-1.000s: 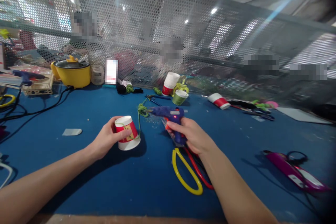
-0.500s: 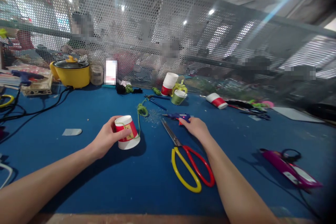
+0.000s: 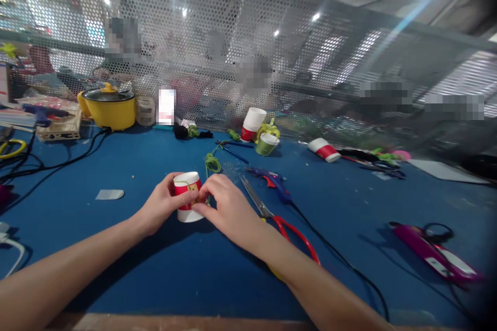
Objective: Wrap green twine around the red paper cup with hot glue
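My left hand [image 3: 161,201] is wrapped round a red and white paper cup [image 3: 186,178], held upside down just above the blue table, its wide rim downward. Green yarn [image 3: 212,162] lies in a small tangle behind it, and one strand runs to the cup's side and across its upper end. At the cup's right side my right hand [image 3: 229,209] pinches the strand, fingertips against the red band. A blue glue gun [image 3: 274,181] lies to the right. Scissors [image 3: 298,235] with red and yellow handles lie partly hidden under my right forearm.
A yellow electric pot [image 3: 111,111], a jar [image 3: 145,110] and a lit phone [image 3: 166,107] stand at the back left. Stacked paper cups [image 3: 254,120] and a green-wrapped cup [image 3: 266,145] stand at the back. A purple power strip [image 3: 435,253] lies right. Perforated mesh [image 3: 209,46] closes off the far side.
My right hand has let go of the glue gun, which now lies on the table. It has moved left to the cup and taken the green yarn. My left hand keeps hold of the cup.
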`<act>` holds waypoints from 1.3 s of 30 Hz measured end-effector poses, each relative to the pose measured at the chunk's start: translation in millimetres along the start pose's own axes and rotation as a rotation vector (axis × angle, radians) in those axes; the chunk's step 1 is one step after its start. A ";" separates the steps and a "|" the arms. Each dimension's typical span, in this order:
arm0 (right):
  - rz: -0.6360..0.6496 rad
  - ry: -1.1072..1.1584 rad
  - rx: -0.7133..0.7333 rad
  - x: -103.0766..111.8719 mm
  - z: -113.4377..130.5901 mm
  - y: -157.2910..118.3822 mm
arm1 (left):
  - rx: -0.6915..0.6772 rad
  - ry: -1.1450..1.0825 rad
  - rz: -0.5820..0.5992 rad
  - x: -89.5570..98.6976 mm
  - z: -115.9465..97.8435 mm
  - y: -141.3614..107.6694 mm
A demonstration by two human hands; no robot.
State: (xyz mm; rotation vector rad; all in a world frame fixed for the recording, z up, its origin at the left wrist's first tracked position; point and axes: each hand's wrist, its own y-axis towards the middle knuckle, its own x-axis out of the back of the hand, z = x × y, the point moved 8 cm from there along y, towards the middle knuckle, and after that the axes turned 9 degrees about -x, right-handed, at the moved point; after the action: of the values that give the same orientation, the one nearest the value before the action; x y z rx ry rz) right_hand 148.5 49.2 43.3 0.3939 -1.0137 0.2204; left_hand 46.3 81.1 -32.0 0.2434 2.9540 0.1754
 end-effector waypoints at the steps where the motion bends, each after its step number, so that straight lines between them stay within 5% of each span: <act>1: -0.007 0.004 -0.018 -2.0 -2.1 0.8 | 0.001 0.003 0.003 -0.2 0.3 0.2; 13: -0.011 0.381 -0.147 16.4 -25.7 -3.4 | 0.033 -0.017 0.076 -6.3 2.6 -1.1; 22: -0.169 0.158 0.000 32.1 -13.0 -5.5 | 0.029 0.035 0.123 -11.3 0.7 -3.9; 39: -0.197 0.119 -0.004 28.5 -22.6 -3.8 | 0.020 0.027 0.180 -16.4 -3.0 -6.6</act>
State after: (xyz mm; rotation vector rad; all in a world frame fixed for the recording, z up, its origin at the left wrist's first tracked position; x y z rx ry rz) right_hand 182.1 55.1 56.3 0.4692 -0.8521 0.0633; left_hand 60.7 71.4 -27.3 0.5135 2.9598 0.1728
